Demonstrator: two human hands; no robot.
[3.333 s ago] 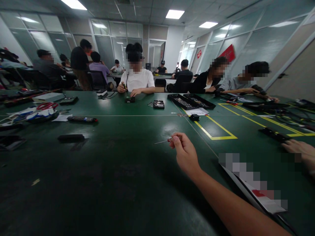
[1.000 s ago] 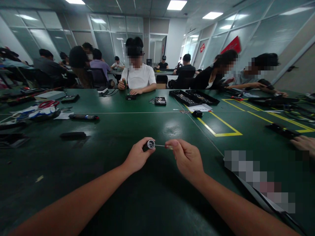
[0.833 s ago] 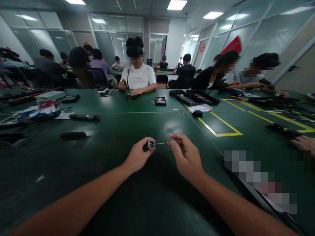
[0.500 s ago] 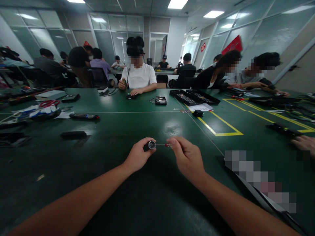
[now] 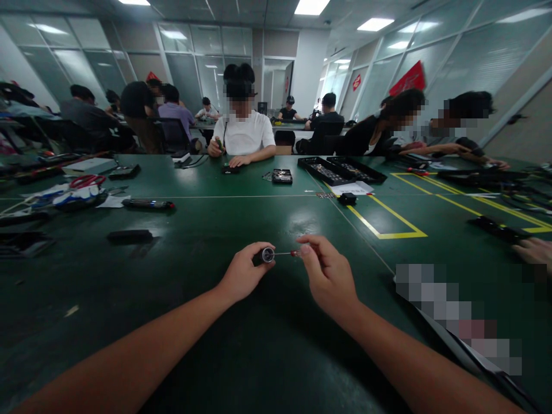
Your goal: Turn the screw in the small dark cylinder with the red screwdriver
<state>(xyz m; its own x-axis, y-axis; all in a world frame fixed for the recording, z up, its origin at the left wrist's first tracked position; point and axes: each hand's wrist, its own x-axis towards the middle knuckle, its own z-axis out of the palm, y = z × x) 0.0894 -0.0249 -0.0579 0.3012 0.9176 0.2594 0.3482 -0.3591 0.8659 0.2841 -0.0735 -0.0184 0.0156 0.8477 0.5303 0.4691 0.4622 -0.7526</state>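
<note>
My left hand (image 5: 240, 274) is closed around a short black cylinder (image 5: 268, 255) with a silver-rimmed round end facing me; its exact kind is unclear. Between the fingertips of my right hand (image 5: 331, 273) is a small screwdriver (image 5: 295, 253) with a red and clear handle. Its thin metal shaft points left and meets the side of the cylinder's rim; whether the tip sits in a screw is hidden. Both hands are held above the green table (image 5: 276, 356).
To the left lie a black bar-shaped part (image 5: 130, 236), a dark pen-like tool (image 5: 149, 204) and red-handled pliers or scissors (image 5: 87, 181). Ahead are a small black block (image 5: 347, 199) and black trays (image 5: 321, 171). A person in white (image 5: 244, 138) sits opposite; another person's hand (image 5: 535, 253) is at right.
The fingers of my right hand have shifted slightly on the screwdriver handle, the upper ones lifting a little. The cylinder stays in my left hand, nearly still.
</note>
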